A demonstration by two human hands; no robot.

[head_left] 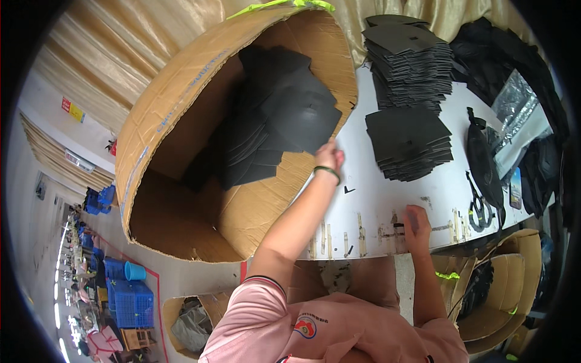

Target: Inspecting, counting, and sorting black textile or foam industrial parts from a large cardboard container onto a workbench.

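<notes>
My left hand (328,157) is closed at the right rim of a large cardboard box (257,233) lying on its side. Its fingertips meet the lower corner of a black sheet (305,118), the topmost of a loose heap of such sheets inside the box. Over the front part of the white table (351,209), my right hand (417,227) hangs bent and slightly smeared, so its fingers cannot be read clearly. Beyond it sits a short stack of black cut sheets (405,142). A taller stack (405,60) rises behind that one.
Black-handled scissors (480,212) lie at the right, beside a long black strap-like piece (482,154). Clear plastic packaging (517,118), a phone (515,189) and dark fabric (502,51) crowd the far right. Another cardboard box (496,278) stands below the table's right edge.
</notes>
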